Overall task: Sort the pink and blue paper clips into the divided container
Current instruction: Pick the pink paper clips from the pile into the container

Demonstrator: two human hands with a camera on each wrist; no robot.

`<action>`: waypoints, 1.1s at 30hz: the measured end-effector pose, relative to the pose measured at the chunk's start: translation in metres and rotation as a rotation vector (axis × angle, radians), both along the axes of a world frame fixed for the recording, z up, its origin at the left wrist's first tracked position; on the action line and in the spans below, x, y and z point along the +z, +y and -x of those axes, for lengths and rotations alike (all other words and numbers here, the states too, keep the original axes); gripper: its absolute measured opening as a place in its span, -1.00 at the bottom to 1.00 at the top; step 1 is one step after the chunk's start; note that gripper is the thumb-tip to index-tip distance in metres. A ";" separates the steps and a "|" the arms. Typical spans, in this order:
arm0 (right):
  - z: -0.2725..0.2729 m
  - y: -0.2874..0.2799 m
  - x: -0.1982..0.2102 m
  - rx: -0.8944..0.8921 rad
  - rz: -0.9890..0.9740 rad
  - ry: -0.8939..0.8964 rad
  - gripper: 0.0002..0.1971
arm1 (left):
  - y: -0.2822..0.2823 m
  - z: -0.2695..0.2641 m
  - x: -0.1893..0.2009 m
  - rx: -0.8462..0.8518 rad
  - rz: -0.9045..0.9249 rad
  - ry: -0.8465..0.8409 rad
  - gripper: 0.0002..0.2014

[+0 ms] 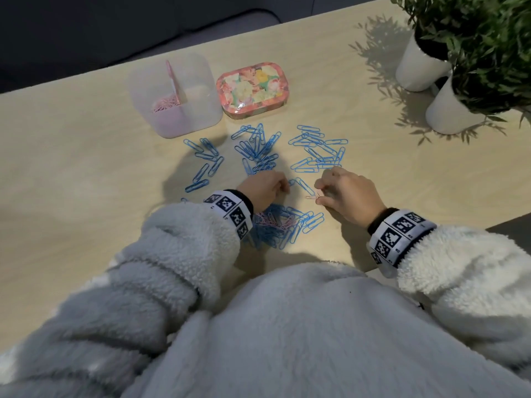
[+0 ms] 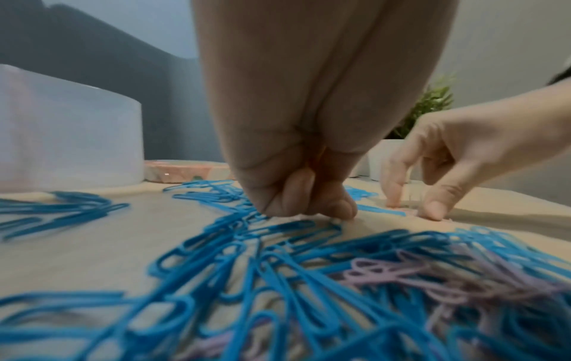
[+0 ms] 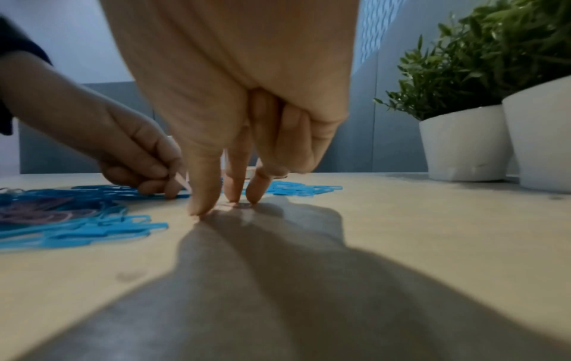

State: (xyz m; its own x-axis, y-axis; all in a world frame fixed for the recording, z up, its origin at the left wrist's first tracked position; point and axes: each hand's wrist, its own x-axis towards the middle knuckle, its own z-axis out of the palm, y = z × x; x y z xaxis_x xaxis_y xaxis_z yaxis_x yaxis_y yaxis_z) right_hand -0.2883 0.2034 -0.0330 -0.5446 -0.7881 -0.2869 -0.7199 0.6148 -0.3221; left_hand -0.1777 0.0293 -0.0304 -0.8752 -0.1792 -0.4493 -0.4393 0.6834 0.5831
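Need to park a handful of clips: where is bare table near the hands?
Bare wood lies right of the right hand, up to the white plant pots, and left of the translucent divided container. It is crowded from the container and floral tin down to the hands: scattered blue paper clips, then a mixed blue-and-pink pile by the left hand.

Blue paper clips [image 1: 260,150], pink paper clips [image 1: 165,104], a floral pink tin [image 1: 253,89], white pots [image 1: 416,70].
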 end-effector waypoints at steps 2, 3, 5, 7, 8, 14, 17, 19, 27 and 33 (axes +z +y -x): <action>-0.003 -0.001 -0.001 -0.037 0.038 -0.021 -0.80 | -0.008 -0.004 0.003 0.055 -0.073 0.027 -0.64; -0.003 -0.001 -0.002 -0.056 0.050 -0.034 -0.84 | -0.011 -0.007 0.003 0.087 -0.116 0.036 -0.65; -0.003 -0.001 -0.002 -0.094 0.068 -0.056 -0.92 | -0.012 -0.015 0.005 0.102 -0.146 0.046 -0.71; -0.003 -0.003 -0.004 -0.142 0.063 -0.098 -0.97 | -0.007 -0.024 0.008 0.038 -0.078 0.055 -0.82; -0.003 -0.004 -0.006 -0.164 0.054 -0.123 -0.95 | -0.004 -0.029 0.009 -0.016 -0.028 0.063 -0.86; 0.006 -0.010 -0.012 -0.273 0.198 -0.280 -0.83 | -0.001 -0.043 -0.002 -0.229 0.152 0.102 -0.82; 0.015 -0.012 -0.011 -0.437 0.350 -0.538 -0.83 | -0.006 -0.043 -0.003 -0.168 0.168 0.132 -0.88; 0.015 -0.016 -0.006 -0.517 0.371 -0.691 -0.77 | -0.011 -0.042 -0.002 -0.105 0.136 0.151 -0.89; 0.008 -0.032 0.006 -0.621 0.428 -1.389 -0.68 | -0.029 -0.050 0.012 0.294 -0.284 0.199 -0.92; -0.025 -0.046 -0.002 -0.177 0.335 -0.729 -0.61 | -0.035 -0.059 0.010 0.418 -0.451 0.016 -0.88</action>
